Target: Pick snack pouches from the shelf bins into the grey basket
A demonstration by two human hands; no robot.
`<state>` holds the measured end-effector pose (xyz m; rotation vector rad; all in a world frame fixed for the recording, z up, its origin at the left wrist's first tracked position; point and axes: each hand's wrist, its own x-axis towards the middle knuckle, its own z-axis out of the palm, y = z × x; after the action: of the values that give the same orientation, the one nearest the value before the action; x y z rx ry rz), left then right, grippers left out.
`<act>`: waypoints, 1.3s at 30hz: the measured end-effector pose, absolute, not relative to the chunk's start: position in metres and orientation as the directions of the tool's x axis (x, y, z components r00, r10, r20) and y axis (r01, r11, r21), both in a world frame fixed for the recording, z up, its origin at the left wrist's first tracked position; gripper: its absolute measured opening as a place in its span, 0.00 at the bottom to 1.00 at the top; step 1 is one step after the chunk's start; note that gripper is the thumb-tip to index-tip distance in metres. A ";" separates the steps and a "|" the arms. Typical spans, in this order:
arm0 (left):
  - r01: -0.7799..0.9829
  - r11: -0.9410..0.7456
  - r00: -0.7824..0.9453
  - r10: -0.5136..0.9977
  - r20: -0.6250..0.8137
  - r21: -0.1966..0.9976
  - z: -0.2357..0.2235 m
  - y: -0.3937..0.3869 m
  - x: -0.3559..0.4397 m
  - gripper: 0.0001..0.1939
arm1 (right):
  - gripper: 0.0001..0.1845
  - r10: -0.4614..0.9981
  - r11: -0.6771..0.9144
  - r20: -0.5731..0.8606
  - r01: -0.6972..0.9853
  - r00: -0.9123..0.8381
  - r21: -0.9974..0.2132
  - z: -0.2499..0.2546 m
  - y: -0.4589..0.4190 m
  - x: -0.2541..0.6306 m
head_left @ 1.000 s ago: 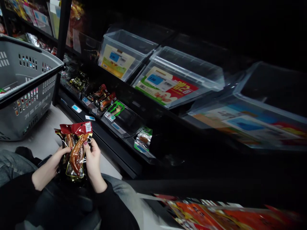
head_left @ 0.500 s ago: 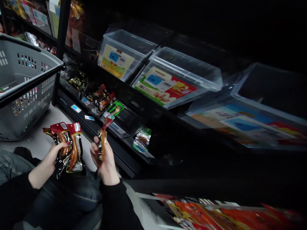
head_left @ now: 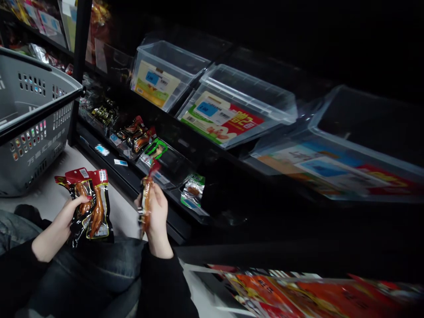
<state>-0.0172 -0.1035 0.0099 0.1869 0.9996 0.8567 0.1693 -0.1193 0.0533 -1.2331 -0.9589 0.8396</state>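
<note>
Left hand: While the thumb presses on the front, the hidden fingers hold from behind, so the hand is closed on 2 shiny packs.
Held fronts: They have red tops and brown food showing. The tops fan out side by side, and I cannot tell if more packs are behind.
Right hand: It is closed around the thin pack, which is turned edge-on. Its front is hard to see, and the low end is blurry.
Grey basket: It stands on the pale floor to the left. The picture cuts off its left side, and its wall hides part of the inside.
Low shelf: Small packs with red tops lie in a pile, so I can't count them. Near them are a green-edged pack and a silver pack.
Clear bins: 3 sit higher up. The right 1 is smeary, and its words are hard to read.
Bottom right: Orange bags are blurry and cut off.
</note>
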 end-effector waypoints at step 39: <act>-0.513 0.678 0.248 0.704 -0.666 0.526 0.012 -0.106 -0.015 0.16 | 0.04 0.965 0.142 -0.047 -0.662 0.259 -0.736 0.054 -0.114 0.188</act>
<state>-0.0151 -0.1057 0.0119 0.2167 1.0243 0.8380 0.1884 -0.1140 0.0536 -0.7349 -0.5034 1.2470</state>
